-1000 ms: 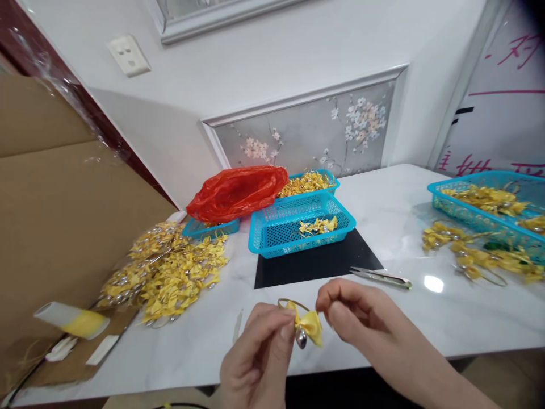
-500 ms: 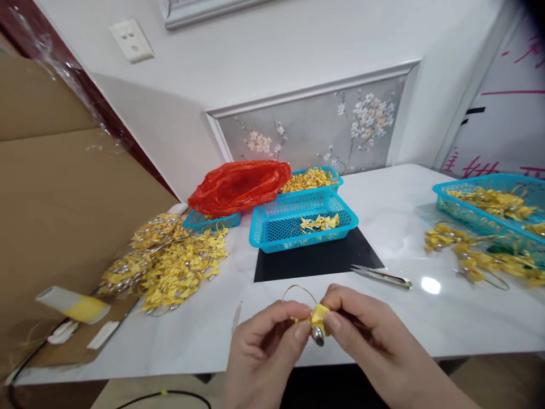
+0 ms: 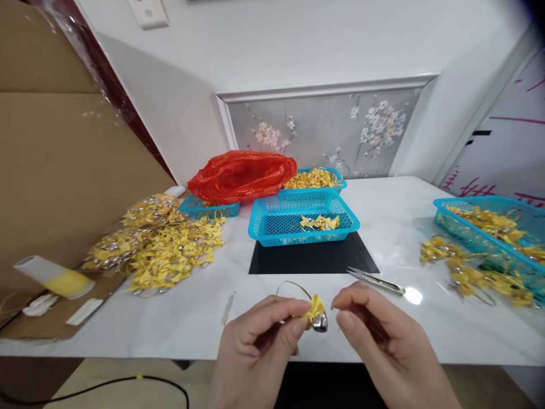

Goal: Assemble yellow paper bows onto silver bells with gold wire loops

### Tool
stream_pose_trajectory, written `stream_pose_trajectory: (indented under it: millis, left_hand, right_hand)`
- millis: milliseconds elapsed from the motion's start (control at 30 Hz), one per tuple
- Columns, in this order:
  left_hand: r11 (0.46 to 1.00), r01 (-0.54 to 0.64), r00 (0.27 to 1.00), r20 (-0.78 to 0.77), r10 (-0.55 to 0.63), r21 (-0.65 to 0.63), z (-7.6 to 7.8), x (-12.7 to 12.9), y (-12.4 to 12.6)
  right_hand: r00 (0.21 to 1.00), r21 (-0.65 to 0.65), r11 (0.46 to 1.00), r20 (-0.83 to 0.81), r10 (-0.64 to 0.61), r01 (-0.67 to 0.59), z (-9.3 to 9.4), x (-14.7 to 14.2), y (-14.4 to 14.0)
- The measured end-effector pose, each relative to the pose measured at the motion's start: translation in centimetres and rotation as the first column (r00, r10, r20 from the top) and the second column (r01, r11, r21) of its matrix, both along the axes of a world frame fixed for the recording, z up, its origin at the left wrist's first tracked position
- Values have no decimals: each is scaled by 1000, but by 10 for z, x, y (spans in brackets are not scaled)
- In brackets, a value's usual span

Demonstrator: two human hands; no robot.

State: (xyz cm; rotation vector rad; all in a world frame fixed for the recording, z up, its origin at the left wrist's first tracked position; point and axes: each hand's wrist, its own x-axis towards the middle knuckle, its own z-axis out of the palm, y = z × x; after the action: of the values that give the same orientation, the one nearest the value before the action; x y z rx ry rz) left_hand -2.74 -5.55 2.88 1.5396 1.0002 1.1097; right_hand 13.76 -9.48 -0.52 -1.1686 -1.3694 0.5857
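Note:
Just past the table's front edge, my left hand (image 3: 266, 335) pinches a yellow ribbon bow (image 3: 315, 307) between thumb and forefinger. A shiny silver bell (image 3: 319, 322) hangs at the bow's right side, and a thin gold cord loop (image 3: 293, 284) arcs up behind the fingers. My right hand (image 3: 378, 329) is a little to the right of the bell, apart from it. Its thumb and forefinger have a small gap between them, and its other fingers are curled. Thread snips (image 3: 377, 280) lie on the table beyond my right hand.
A blue basket (image 3: 304, 242) with a few bows sits on a black mat (image 3: 315, 260). A red plastic bag (image 3: 242, 176) lies behind it. Yellow bows with bells (image 3: 170, 255) are heaped at left; another blue basket (image 3: 468, 230) stands at right. A tape roll tube (image 3: 55, 277) lies far left.
My right hand has let go of the bow and moved slightly right. The bow and bell have turned in my left hand, the bell now facing right. The view has shifted a little.

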Motion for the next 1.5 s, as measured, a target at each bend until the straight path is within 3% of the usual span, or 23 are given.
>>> stream_pose_trajectory:
  millis: [167, 300, 633, 867, 933, 1033, 1133, 1400, 1500]
  left_hand:
    - [992, -5, 1000, -7, 6, 129, -4, 0, -2]
    - [982, 57, 997, -55, -48, 182, -4, -2, -1]
    - [992, 127, 991, -39, -126, 10, 1, -3, 1]
    - [993, 107, 994, 16, -107, -50, 1, -2, 0]
    - [997, 74, 997, 8, -74, -9, 1, -2, -1]
    - [996, 36, 999, 0, -36, 85, 0, -4, -3]
    - [989, 23, 1000, -6, -23, 146, -1, -6, -4]
    - [987, 16, 999, 37, -22, 159, 1, -8, -4]
    - [998, 40, 992, 115, -46, 53, 0, -6, -2]
  right_hand:
    - [963, 237, 970, 244, -111, 52, -4, -5, -1]
    - [936, 389, 921, 317, -153, 20, -5, -10, 1]
    - [981, 231, 971, 190, 23, -67, 11, -2, 7]
    - [970, 304, 951, 242, -17, -59, 12, -5, 8]
    - [964, 393, 919, 255, -75, -32, 6, -10, 7]
    - [946, 515, 845, 176, -271, 146, -4, -22, 5]
    - [910, 529, 803, 125, -396, 277, -9, -29, 1]
    - [945, 343, 907, 124, -303, 246, -7, -26, -10]
    - [963, 319, 925, 100, -250, 207, -4, -22, -9]
